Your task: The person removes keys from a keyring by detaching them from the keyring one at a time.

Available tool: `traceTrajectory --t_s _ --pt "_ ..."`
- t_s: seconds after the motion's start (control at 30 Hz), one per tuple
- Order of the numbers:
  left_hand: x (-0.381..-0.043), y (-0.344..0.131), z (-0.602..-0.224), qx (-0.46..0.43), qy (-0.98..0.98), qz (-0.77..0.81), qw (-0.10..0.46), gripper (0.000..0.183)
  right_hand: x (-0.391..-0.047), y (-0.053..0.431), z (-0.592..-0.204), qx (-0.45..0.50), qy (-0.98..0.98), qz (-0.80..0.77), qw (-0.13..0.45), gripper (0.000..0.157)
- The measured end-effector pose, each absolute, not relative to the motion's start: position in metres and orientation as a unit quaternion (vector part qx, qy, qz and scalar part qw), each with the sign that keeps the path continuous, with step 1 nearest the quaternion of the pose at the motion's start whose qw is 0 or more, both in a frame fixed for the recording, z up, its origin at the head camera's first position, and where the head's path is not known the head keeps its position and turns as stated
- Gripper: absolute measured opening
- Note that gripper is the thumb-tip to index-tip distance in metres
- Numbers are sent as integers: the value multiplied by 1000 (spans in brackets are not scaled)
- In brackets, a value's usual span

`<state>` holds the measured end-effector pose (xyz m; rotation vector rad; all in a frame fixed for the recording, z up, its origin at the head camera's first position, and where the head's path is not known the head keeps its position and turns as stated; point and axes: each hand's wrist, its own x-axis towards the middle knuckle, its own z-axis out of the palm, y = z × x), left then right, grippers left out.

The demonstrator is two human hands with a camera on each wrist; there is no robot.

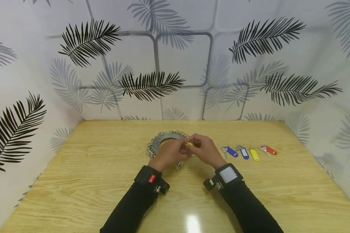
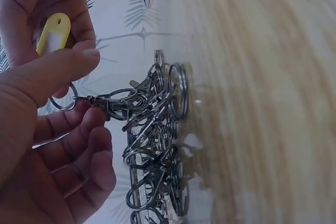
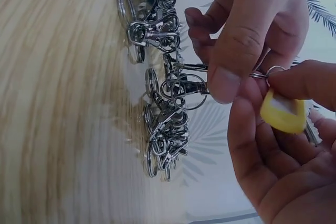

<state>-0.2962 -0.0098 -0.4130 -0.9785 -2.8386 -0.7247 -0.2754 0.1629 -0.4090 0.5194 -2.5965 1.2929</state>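
Note:
My left hand (image 1: 172, 150) pinches a metal swivel clasp (image 2: 97, 99) with a split ring (image 2: 64, 98) at its end. The clasp hangs from a grey hoop (image 1: 167, 136) strung round with several clasps and split rings (image 3: 168, 114). Opposite it, my right hand (image 1: 204, 149) holds a yellow key tag (image 3: 283, 113) between thumb and fingers. Part of a silver key (image 3: 313, 132) shows beside this tag, against the right fingers. The tag's small ring (image 3: 274, 71) is right at the split ring, where the fingertips of both hands meet.
To the right on the wooden table (image 1: 90, 181) lie a blue key tag (image 1: 232, 152), another blue tag (image 1: 245, 153), a yellow tag (image 1: 254, 154) and a red tag (image 1: 271, 149), with silver keys. A leaf-patterned backdrop (image 1: 180, 58) stands behind the table.

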Motion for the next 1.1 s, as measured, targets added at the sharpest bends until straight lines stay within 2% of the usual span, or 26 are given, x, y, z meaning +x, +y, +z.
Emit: traceTrajectory --t_s 0.2,0.73,1.1 --pt "-295 -10 -411 -318 -912 -256 39 21 -276 165 -409 141 -882 442 85 12" --pt "-297 -11 -413 -331 -906 -253 68 21 -276 167 -406 95 -868 486 22 16" --pt "-293 -11 -409 -324 -908 -259 59 21 -277 168 -406 109 -868 484 23 16"
